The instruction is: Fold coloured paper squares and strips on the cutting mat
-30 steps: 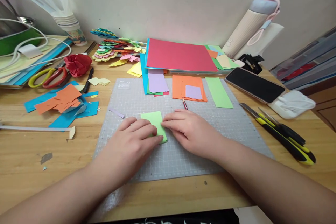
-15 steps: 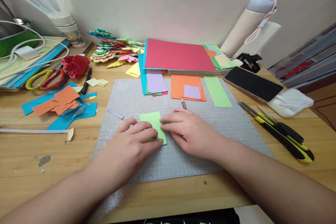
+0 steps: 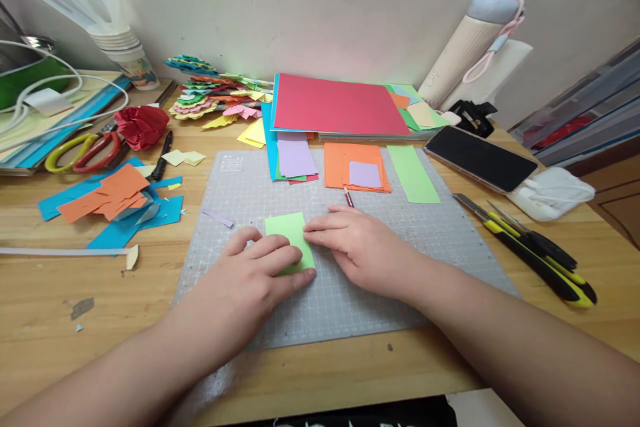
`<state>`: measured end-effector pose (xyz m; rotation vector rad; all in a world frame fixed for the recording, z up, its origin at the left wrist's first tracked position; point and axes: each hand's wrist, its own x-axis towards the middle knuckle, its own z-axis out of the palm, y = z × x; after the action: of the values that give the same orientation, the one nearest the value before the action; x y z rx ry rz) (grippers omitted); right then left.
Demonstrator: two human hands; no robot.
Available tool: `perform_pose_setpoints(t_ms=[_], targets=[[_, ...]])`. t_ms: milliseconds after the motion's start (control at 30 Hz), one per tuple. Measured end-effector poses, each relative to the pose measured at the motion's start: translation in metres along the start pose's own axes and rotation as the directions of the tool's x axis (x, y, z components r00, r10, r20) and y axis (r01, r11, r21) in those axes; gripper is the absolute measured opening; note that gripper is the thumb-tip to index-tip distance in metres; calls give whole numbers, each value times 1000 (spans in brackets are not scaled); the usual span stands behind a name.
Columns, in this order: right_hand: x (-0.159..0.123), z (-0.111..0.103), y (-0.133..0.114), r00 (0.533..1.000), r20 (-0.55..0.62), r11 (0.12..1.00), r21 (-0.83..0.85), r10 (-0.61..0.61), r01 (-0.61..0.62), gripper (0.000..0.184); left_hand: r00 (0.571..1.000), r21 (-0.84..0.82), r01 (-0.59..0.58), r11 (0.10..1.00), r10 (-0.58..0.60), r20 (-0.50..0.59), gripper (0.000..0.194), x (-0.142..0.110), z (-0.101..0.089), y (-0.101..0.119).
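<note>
A light green piece of paper [image 3: 289, 222], seemingly folded, lies on the grey cutting mat [image 3: 240, 180]. My left hand [image 3: 263, 267] is curved over its lower left part and holds it down, with the thumb along the lower right corner. The paper under those fingers is hidden. From the other side, my right hand [image 3: 363, 243] rests on the mat with fingers stretched and close together, fingertips touching the paper's right edge. Just beyond this hand a dark red pencil [image 3: 349, 199] shows only its tip end. A thin purple strip [image 3: 218, 217] lies left of the paper.
Purple sheets [image 3: 296, 157], orange sheets [image 3: 336, 167] and a green strip [image 3: 414, 177] line the mat's far side. A box cutter [image 3: 530, 250] and phone [image 3: 483, 158] lie right. Scissors [image 3: 93, 152] and paper scraps [image 3: 113, 197] lie left. A bottle [image 3: 467, 47] stands behind.
My left thumb has shifted slightly to the right along the paper's lower edge. Otherwise only the view has moved a little.
</note>
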<state>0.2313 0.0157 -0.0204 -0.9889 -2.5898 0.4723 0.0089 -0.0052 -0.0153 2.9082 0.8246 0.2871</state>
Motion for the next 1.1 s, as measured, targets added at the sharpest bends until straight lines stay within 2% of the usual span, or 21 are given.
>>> perform_pose_setpoints(t_ms=[267, 500, 833, 1100], targets=[[2, 4, 6, 999, -35, 999, 30, 18, -16, 45, 1000, -7, 10, 1000, -10, -28, 33, 0, 2, 0], [2, 3, 8, 999, -6, 999, 12, 39, -39, 48, 999, -21, -1, 1000, 0, -54, 31, -2, 6, -3], [2, 2, 7, 999, 6, 999, 2, 48, -48, 49, 999, -30, 2, 1000, -3, -43, 32, -1, 2, -1], [1, 4, 10, 997, 27, 997, 24, 70, -71, 59, 999, -27, 11, 1000, -12, -33, 32, -2, 4, -2]])
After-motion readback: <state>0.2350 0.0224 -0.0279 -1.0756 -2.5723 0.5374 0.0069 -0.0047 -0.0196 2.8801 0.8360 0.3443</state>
